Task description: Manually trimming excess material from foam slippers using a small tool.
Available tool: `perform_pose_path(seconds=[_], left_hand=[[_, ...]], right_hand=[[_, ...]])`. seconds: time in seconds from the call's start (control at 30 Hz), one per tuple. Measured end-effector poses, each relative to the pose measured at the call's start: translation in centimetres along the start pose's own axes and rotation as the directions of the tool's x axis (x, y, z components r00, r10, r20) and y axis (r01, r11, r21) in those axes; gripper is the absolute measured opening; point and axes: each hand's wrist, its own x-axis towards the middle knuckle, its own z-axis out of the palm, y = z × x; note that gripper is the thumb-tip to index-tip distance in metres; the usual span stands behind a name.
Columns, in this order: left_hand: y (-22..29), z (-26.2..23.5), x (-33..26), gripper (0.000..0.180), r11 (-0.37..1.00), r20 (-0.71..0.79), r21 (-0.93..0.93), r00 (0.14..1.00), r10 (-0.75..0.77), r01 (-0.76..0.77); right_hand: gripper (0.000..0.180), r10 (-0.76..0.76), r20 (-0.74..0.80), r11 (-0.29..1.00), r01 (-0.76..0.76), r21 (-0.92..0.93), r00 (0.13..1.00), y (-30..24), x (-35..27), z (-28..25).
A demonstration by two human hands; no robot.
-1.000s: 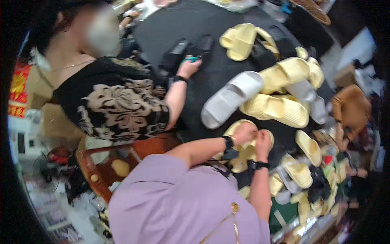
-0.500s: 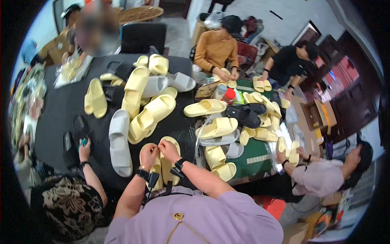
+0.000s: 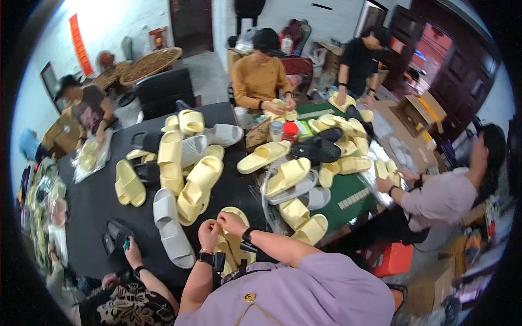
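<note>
A pair of pale yellow slide slippers (image 3: pixel 242 239) lies at the table's near edge, in front of my body. Over them my left hand (image 3: pixel 208 235) is closed in a pinch, its fingertips meeting those of my right hand (image 3: pixel 232 223). My right hand is closed too, just above the toe end of the pair. Whatever sits between the fingertips is too small to make out. Left of my hands lies a grey slide slipper pair (image 3: pixel 173 228), and beyond it are several more yellow slides (image 3: pixel 199 187) in a loose pile.
At my left, a co-worker's hand (image 3: pixel 132 254) holds a small teal tool by black slippers (image 3: pixel 116 233). Yellow, grey and black footwear covers the green mat (image 3: pixel 348 190) at the right, beside a red-lidded jar (image 3: pixel 289 130). Other people work around the table (image 3: pixel 92 204); a red stool (image 3: pixel 393 259) stands behind right.
The view has tilted up, showing more of the room. My hands stay pinched together over the yellow pair. The co-worker at left has brought the black slippers closer together.
</note>
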Motion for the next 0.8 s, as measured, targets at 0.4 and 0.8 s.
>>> perform_pose_path(seconds=[0.4, 0.8], left_hand=[[2.2, 0.4, -0.5, 0.019, 0.991, 0.006, 0.132, 1.0, -0.023, 0.022], [1.1, 0.5, -0.6, 0.017, 0.993, -0.063, 0.112, 0.998, -0.027, 0.034]], right_hand=[[0.016, -0.03, 0.065, 0.999, 0.032, -0.033, 0.997, 2.1, -0.4, -1.3], [0.016, 0.044, 0.088, 0.997, -0.049, 0.054, 0.995, 2.2, 0.0, -0.8]])
